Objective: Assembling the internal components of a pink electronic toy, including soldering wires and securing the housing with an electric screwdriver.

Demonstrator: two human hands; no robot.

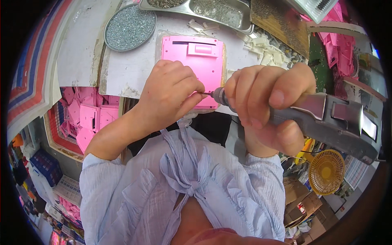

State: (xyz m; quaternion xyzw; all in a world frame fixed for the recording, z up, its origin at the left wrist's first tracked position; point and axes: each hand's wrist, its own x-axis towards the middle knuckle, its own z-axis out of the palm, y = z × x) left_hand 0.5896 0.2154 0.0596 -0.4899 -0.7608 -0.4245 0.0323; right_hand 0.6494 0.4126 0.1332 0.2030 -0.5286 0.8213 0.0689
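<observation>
My right hand (267, 92) is wrapped round the grey body of an electric screwdriver (339, 128), held nearly level with its bit pointing left. At the bit's tip, the thumb and forefinger of my left hand (167, 90) are pinched together. Whatever lies between those fingertips is too small to make out. Beneath both hands a pink plastic housing (173, 53) rests on the table, with a dark slot along its far edge and a raised rectangular part below that. My left hand covers part of its near left side.
A round dish (105, 34) of small silvery screws stands far left. Behind the housing is a metal tray (190, 9) of small parts. White plastic pieces (267, 49) lie beside a cardboard sheet (281, 24). Pink parts (92, 116) fill a container at left; a yellow basket (326, 171) is lower right.
</observation>
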